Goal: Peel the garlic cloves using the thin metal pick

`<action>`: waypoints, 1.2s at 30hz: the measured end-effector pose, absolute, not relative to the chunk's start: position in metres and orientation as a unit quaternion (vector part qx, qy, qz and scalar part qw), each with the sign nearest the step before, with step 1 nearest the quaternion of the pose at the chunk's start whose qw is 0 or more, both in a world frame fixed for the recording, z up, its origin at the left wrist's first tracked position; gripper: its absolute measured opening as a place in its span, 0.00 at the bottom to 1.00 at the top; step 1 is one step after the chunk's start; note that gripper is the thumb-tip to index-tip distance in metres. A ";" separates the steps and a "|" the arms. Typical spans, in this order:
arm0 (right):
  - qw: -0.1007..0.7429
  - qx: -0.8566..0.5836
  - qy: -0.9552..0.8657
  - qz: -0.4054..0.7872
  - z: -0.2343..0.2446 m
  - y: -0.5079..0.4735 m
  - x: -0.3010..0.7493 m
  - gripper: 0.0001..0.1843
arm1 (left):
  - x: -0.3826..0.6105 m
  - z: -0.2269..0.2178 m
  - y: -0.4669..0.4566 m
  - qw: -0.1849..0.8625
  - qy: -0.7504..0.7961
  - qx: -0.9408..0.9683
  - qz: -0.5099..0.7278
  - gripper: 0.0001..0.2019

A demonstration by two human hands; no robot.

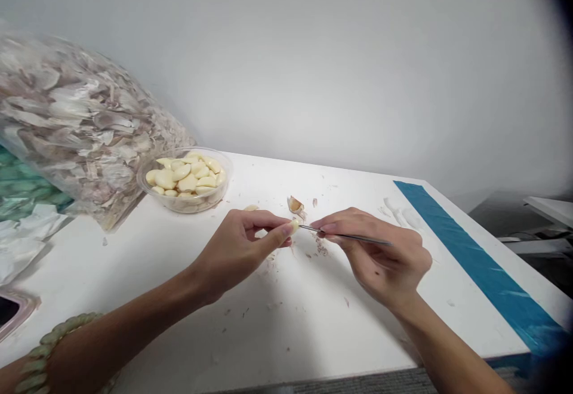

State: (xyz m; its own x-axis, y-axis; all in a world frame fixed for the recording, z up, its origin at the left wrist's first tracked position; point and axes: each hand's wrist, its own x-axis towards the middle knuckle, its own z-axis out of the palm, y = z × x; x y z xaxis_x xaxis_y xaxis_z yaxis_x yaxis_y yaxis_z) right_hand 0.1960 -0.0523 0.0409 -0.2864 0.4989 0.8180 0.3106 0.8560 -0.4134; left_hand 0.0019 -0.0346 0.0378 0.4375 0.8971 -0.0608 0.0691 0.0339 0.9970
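Between the thumb and fingers of my left hand [244, 251] is a pale garlic clove [294, 225], mostly covered by the fingertips. My right hand [380, 256] grips a thin metal tool [358, 237] like a pen, its tip meeting or nearly meeting the clove's exposed end. The exact shape of that tip is too small to make out. Just beyond the hands lies a brownish piece of garlic skin [295, 205], with small scraps and crumbs scattered around it. Behind my left hand stands a clear round tub [185, 203] of peeled garlic cloves [188, 173].
A large clear bag of garlic skins [85, 113] leans at the left, beside a green bag [27, 185] and crumpled white tissue [27, 242]. A phone [15, 313] lies at the left edge. Blue tape [465, 256] runs along the right side of the white table [179, 346].
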 end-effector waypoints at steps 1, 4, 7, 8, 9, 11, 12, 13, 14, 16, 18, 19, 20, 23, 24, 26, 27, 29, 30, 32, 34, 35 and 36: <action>0.543 -0.253 -0.796 0.085 0.041 -0.052 0.196 0.25 | 0.002 0.038 -0.035 0.599 0.402 0.599 0.347 0.14; 0.546 -0.250 -0.795 0.083 0.041 -0.052 0.196 0.24 | 0.002 0.038 -0.035 0.606 0.401 0.591 0.351 0.14; 0.544 -0.252 -0.796 0.081 0.040 -0.052 0.196 0.24 | 0.001 0.037 -0.036 0.610 0.400 0.585 0.354 0.14; 0.543 -0.253 -0.796 0.082 0.040 -0.052 0.196 0.24 | 0.001 0.037 -0.036 0.611 0.401 0.583 0.354 0.14; 0.543 -0.254 -0.796 0.082 0.040 -0.052 0.196 0.24 | 0.001 0.037 -0.036 0.613 0.401 0.581 0.354 0.14; 0.541 -0.255 -0.797 0.084 0.040 -0.053 0.196 0.23 | 0.001 0.037 -0.036 0.617 0.400 0.576 0.356 0.15; 0.541 -0.256 -0.797 0.085 0.040 -0.053 0.196 0.23 | 0.001 0.037 -0.036 0.619 0.401 0.574 0.356 0.15; 0.541 -0.255 -0.797 0.086 0.040 -0.053 0.196 0.23 | 0.000 0.037 -0.036 0.620 0.402 0.571 0.357 0.15; 0.541 -0.254 -0.797 0.087 0.040 -0.053 0.196 0.23 | 0.000 0.037 -0.036 0.622 0.404 0.568 0.357 0.15; 0.538 -0.253 -0.799 0.094 0.040 -0.053 0.195 0.23 | 0.000 0.038 -0.036 0.628 0.405 0.561 0.357 0.15; 0.536 -0.250 -0.800 0.101 0.040 -0.053 0.195 0.23 | 0.000 0.037 -0.036 0.640 0.400 0.549 0.361 0.14; 0.535 -0.248 -0.801 0.104 0.040 -0.054 0.195 0.24 | 0.000 0.037 -0.036 0.649 0.395 0.540 0.363 0.14; 0.535 -0.246 -0.801 0.107 0.040 -0.054 0.195 0.24 | 0.000 0.037 -0.036 0.659 0.389 0.530 0.365 0.14; 0.534 -0.242 -0.803 0.109 0.040 -0.054 0.195 0.24 | 0.001 0.035 -0.035 0.684 0.377 0.502 0.372 0.13; 0.535 -0.241 -0.803 0.109 0.040 -0.054 0.195 0.24 | 0.002 0.034 -0.034 0.690 0.374 0.495 0.374 0.13; 0.533 -0.240 -0.803 0.111 0.040 -0.054 0.195 0.24 | 0.003 0.034 -0.033 0.699 0.371 0.481 0.377 0.12; 0.532 -0.239 -0.804 0.114 0.040 -0.054 0.194 0.24 | 0.003 0.033 -0.032 0.703 0.370 0.475 0.377 0.12; 0.530 -0.236 -0.806 0.117 0.040 -0.054 0.193 0.24 | 0.003 0.033 -0.031 0.711 0.367 0.467 0.377 0.11; 0.531 -0.234 -0.806 0.117 0.040 -0.054 0.193 0.24 | 0.003 0.033 -0.030 0.715 0.364 0.465 0.375 0.11; 0.535 -0.227 -0.806 0.114 0.039 -0.054 0.192 0.24 | 0.002 0.033 -0.030 0.722 0.359 0.463 0.368 0.11; 0.542 -0.224 -0.804 0.104 0.039 -0.053 0.192 0.25 | 0.002 0.033 -0.031 0.728 0.358 0.459 0.364 0.11; 0.546 -0.227 -0.801 0.096 0.039 -0.053 0.192 0.25 | 0.001 0.032 -0.031 0.730 0.356 0.457 0.363 0.11; 0.549 -0.233 -0.798 0.086 0.038 -0.053 0.192 0.25 | 0.001 0.032 -0.032 0.730 0.354 0.457 0.363 0.11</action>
